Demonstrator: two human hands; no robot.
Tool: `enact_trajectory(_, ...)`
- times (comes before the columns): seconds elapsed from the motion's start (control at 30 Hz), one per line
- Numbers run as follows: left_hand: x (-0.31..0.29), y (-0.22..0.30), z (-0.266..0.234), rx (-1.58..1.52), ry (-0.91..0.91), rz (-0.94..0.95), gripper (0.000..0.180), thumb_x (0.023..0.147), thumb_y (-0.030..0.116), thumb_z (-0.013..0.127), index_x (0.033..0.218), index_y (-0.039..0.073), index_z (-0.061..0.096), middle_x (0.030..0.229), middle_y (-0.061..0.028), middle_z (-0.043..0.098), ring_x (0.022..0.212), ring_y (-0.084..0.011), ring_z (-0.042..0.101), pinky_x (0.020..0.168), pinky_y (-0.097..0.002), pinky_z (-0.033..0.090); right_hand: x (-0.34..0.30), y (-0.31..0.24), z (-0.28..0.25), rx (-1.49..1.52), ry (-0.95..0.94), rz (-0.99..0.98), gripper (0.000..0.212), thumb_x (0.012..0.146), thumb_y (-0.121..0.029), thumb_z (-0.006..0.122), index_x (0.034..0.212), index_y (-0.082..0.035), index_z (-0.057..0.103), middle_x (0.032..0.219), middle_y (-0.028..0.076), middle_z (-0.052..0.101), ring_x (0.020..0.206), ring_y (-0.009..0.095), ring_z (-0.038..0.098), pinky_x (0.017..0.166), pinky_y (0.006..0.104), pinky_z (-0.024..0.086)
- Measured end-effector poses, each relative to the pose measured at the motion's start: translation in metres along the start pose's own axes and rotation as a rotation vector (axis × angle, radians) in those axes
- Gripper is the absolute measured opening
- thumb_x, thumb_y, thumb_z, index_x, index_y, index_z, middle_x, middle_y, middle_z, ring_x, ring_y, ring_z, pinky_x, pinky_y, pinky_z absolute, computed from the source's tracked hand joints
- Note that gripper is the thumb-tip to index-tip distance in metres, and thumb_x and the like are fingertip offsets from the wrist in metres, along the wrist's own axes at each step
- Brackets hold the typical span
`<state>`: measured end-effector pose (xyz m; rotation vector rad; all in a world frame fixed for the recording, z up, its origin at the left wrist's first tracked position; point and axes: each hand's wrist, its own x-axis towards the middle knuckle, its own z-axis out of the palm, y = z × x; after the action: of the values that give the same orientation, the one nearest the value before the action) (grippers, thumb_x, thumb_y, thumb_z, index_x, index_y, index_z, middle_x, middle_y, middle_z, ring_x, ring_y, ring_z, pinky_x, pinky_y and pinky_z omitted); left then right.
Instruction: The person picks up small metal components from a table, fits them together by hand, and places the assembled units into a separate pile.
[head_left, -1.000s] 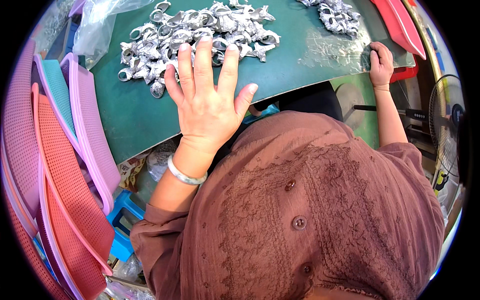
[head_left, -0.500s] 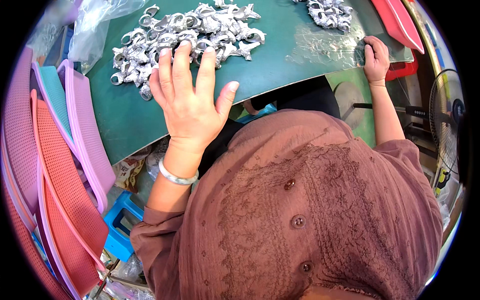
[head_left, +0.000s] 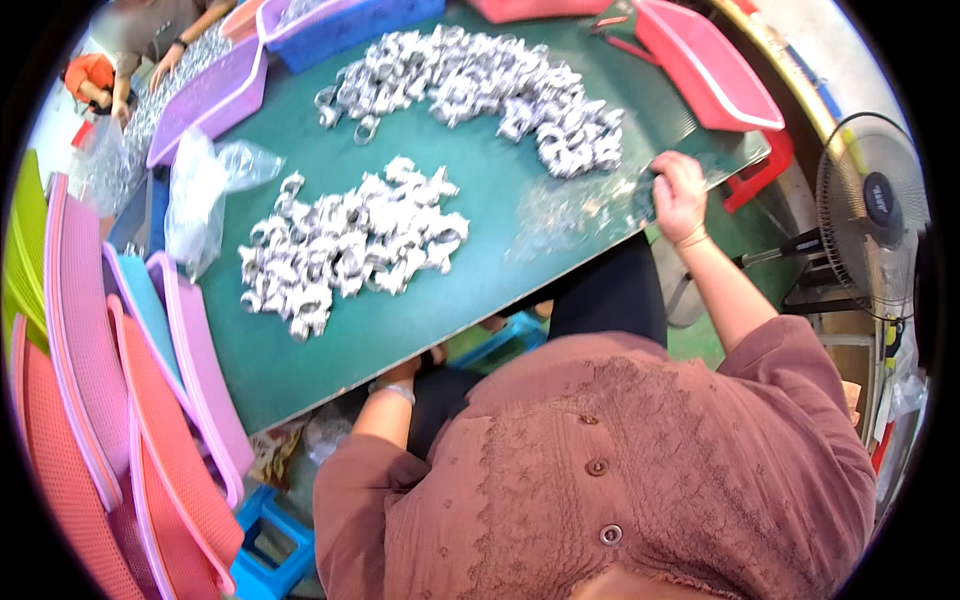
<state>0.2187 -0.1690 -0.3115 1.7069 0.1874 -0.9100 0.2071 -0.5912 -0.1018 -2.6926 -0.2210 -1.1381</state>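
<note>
Two piles of small silvery metal pieces, each with a ring-like loop, lie on the green tabletop: a nearer pile and a larger, curved pile farther back. My right hand is at the front edge toward the right, its fingers curled over the tabletop beside a scuffed patch of clear film. Below the front edge is my left hand, mostly hidden under the table by my lap; its fingers cannot be made out. A pale bangle circles that wrist.
Stacked pink and purple perforated baskets crowd the left side, above a blue stool. A red tray and a fan stand at right. Purple and blue bins line the back. Another person's hand shows at far left.
My left hand has left its place over the nearer pile and dropped below the table edge. The view has shifted, bringing the far pile and bins in. My right hand stays at the edge.
</note>
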Motion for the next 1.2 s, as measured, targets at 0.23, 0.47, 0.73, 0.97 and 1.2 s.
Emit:
enact_trajectory(0.23, 0.1, 0.014, 0.009, -0.058, 0.117, -0.113, 0.018, 0.087, 0.012, 0.05, 0.095, -0.001, 0.06, 0.084, -0.0093, 0.063, 0.074, -0.0187, 0.06, 0.066, -0.0301, 0.047, -0.004, -0.001, -0.011, -0.001, -0.03, 0.055, 0.014, 0.069, -0.003, 0.053, 0.083, -0.002, 0.056, 0.09, 0.015, 0.056, 0.087, 0.034, 0.052, 0.079, 0.0396, 0.043)
enact_trajectory(0.47, 0.119, 0.029, 0.015, -0.062, 0.153, -0.098, 0.016, 0.087, 0.011, 0.05, 0.095, 0.0, 0.059, 0.084, -0.0085, 0.063, 0.074, -0.0183, 0.06, 0.066, -0.0292, 0.047, 0.001, -0.007, -0.015, -0.003, -0.034, 0.08, 0.015, 0.07, -0.003, 0.053, 0.084, -0.002, 0.056, 0.091, 0.013, 0.056, 0.086, 0.033, 0.051, 0.078, 0.0384, 0.043)
enact_trajectory(0.73, 0.11, 0.018, 0.018, -0.085, 0.19, -0.09, 0.015, 0.087, 0.009, 0.05, 0.095, 0.0, 0.059, 0.084, -0.0076, 0.062, 0.074, -0.0177, 0.059, 0.066, -0.0281, 0.047, 0.007, -0.008, -0.009, -0.011, -0.032, 0.084, 0.015, 0.069, -0.003, 0.053, 0.083, -0.002, 0.055, 0.092, 0.015, 0.055, 0.089, 0.034, 0.051, 0.079, 0.0408, 0.043)
enact_trajectory(0.97, 0.102, 0.02, 0.014, -0.136, 0.171, -0.107, 0.014, 0.087, 0.008, 0.05, 0.095, 0.001, 0.058, 0.084, -0.0068, 0.062, 0.074, -0.0173, 0.059, 0.066, -0.0272, 0.046, 0.003, -0.013, -0.015, 0.012, -0.035, 0.084, 0.015, 0.068, -0.003, 0.052, 0.083, -0.001, 0.054, 0.091, 0.015, 0.054, 0.085, 0.035, 0.05, 0.077, 0.0407, 0.042)
enact_trajectory(1.2, 0.089, 0.022, 0.007, -0.214, 0.154, -0.116, 0.012, 0.087, 0.007, 0.05, 0.095, 0.001, 0.058, 0.085, -0.0061, 0.061, 0.074, -0.0168, 0.059, 0.066, -0.0262, 0.046, 0.001, -0.012, -0.015, 0.016, -0.018, 0.066, 0.014, 0.069, -0.003, 0.051, 0.083, -0.001, 0.054, 0.09, 0.014, 0.054, 0.085, 0.034, 0.05, 0.077, 0.0395, 0.042)
